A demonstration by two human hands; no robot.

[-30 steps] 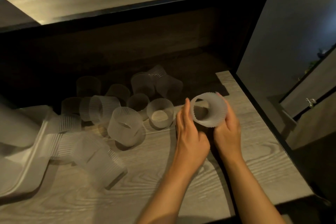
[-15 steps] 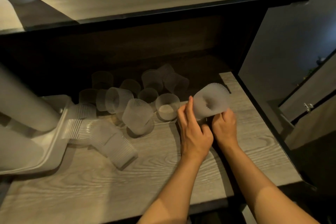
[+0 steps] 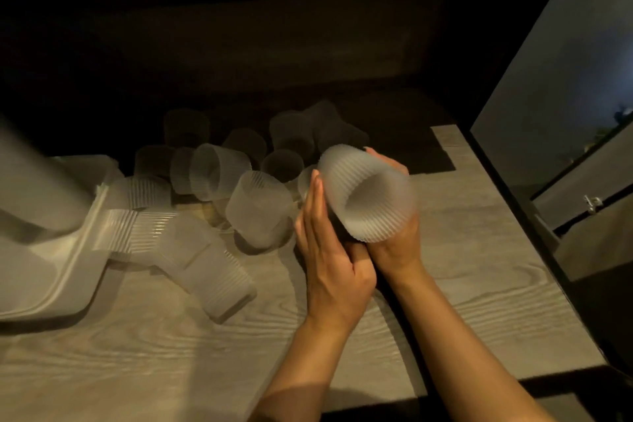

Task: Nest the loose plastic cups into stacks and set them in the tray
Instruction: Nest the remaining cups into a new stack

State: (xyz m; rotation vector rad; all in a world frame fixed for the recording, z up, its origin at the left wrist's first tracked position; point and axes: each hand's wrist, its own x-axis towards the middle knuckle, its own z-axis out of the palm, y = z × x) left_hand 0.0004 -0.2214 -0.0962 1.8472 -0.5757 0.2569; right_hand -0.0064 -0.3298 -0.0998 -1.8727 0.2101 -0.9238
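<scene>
above the wooden counter (image 3: pixel 462 271), a ribbed cup (image 3: pixel 368 195) lies tilted, mouth toward the camera, grasped from below by the right hand (image 3: pixel 394 243); the left hand (image 3: pixel 329 250) presses flat, fingers straight, against its side. at nine o'clock loose cups (image 3: pixel 260 212) crowd the way to the white tray (image 3: pixel 65 271), two nested stacks (image 3: pixel 205 271) lying at its rim.

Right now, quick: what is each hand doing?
Left hand: open, its straight fingers against the side of the ribbed cup.
Right hand: gripping that cup from below.
</scene>
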